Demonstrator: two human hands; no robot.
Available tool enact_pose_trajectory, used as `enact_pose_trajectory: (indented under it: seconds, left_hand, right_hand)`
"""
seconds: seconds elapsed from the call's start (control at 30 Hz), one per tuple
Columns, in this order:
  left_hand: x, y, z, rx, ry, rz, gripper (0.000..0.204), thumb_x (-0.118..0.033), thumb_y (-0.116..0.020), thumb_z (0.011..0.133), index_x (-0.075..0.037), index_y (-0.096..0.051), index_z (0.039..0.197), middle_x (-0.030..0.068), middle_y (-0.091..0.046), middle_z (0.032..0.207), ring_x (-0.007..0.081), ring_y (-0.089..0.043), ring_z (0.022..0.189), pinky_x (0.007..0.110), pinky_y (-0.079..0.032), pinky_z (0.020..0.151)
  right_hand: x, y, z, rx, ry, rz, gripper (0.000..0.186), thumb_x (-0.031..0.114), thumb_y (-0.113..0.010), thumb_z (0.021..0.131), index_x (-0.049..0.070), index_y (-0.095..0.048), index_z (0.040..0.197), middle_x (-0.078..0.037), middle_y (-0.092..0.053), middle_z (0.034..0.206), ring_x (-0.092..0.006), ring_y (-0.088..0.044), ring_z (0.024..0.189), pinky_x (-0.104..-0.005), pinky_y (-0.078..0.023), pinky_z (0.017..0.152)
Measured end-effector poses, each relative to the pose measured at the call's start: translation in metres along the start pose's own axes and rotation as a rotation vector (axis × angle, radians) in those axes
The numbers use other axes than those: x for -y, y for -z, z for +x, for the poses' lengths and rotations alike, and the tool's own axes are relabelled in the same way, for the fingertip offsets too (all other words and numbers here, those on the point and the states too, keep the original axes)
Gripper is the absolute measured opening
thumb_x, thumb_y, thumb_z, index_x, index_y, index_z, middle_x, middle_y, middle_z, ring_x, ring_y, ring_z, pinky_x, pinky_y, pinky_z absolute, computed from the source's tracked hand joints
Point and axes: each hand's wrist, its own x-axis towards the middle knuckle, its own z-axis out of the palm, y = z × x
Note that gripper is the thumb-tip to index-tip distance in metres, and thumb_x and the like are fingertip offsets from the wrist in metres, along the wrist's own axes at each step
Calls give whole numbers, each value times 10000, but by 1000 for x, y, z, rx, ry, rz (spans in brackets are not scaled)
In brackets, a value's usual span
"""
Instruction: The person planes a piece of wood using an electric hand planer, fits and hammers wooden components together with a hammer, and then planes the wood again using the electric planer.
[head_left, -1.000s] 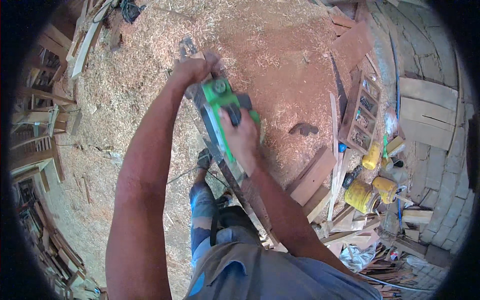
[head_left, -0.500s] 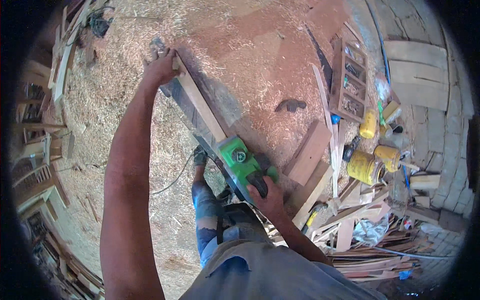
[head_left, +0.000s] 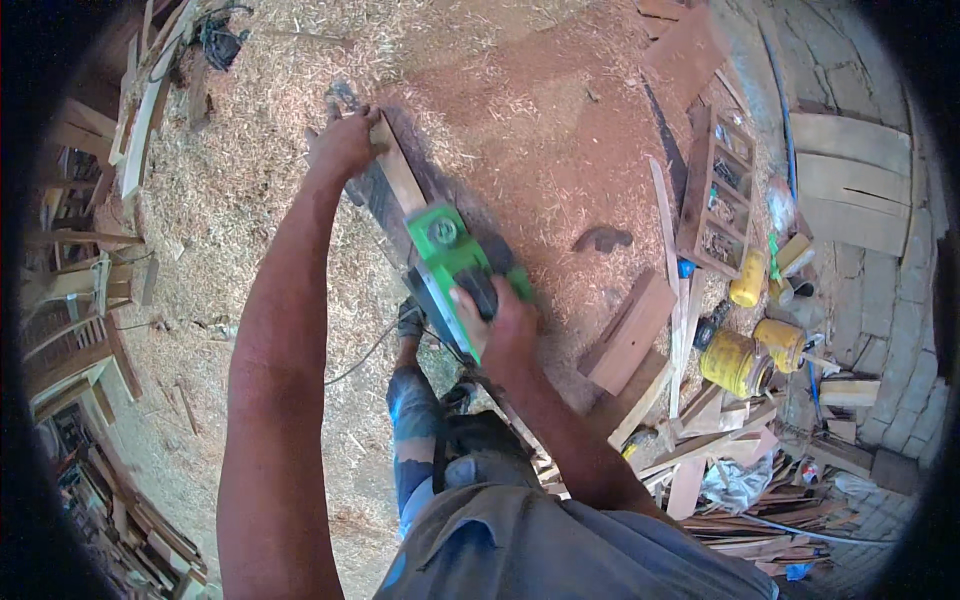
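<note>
A green electric planer (head_left: 435, 230) rests on a narrow wooden strip (head_left: 402, 178), partway along it. My right hand (head_left: 508, 328) is wrapped round the planer's black rear handle. At the strip's far end, my left hand (head_left: 345, 150) grips the wood, thumb on the near side and a fingertip at the end edge. Beneath the strip runs a dark bench beam (head_left: 378, 205), slanting from far left to near right. The planer's body hides the near part of the strip.
Wood shavings (head_left: 300, 55) cover the ground. To the right lie a thick reddish wood block (head_left: 632, 335), a divided wooden box (head_left: 690, 215) of small hardware and yellow containers (head_left: 728, 362). A cable (head_left: 365, 358) loops left of my leg. Scrap wood lies at lower right.
My right hand has pushed the planer forward and to the left along the strip, toward my left hand. My left hand still holds the far end; the whole view has shifted slightly.
</note>
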Motion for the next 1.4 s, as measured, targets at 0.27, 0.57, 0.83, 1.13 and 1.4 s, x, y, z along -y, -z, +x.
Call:
enact_pose_trajectory:
  seconds: [0.27,0.57,0.83,1.13,1.4]
  left_hand:
    - [48,-30,36,-14,-113,164,582,-521,-495,964,-253,-422,1476,-25,-353,1572,373,-368,1411,826,-204,1031]
    - [27,-20,19,-36,-160,16,737,-462,-684,858,-208,-414,1494,27,-312,1595,447,-277,1438,694,-277,1104]
    - [21,-23,22,-74,-162,-7,726,-483,-708,835,-251,-450,1473,-20,-376,1564,366,-470,1345,790,-266,1022]
    - [5,-5,2,-44,-87,-8,673,-496,-687,841,-241,-500,1435,-1,-431,1529,348,-467,1346,737,-292,1044]
    - [23,-21,25,-63,-145,-103,474,-420,-447,1001,-182,-535,1401,35,-484,1486,378,-541,1253,646,-391,1024]
  right_hand:
    - [75,-15,72,44,-21,211,570,506,-667,874,-9,-619,1113,-274,-670,920,-446,-656,886,-492,-517,770]
    - [-59,29,-123,42,-113,120,397,320,-767,851,11,-622,1053,-208,-671,835,-362,-689,750,-423,-534,663]
    - [-45,28,-127,-175,-63,-49,356,312,-783,836,36,-599,965,-152,-630,709,-318,-655,621,-417,-509,584]
    - [-14,1,-35,-43,-69,65,313,300,-747,869,30,-644,989,-159,-649,732,-335,-656,643,-397,-518,628]
    - [65,-19,94,-20,-75,235,454,463,-684,894,19,-670,991,-212,-688,902,-355,-687,847,-453,-521,737]
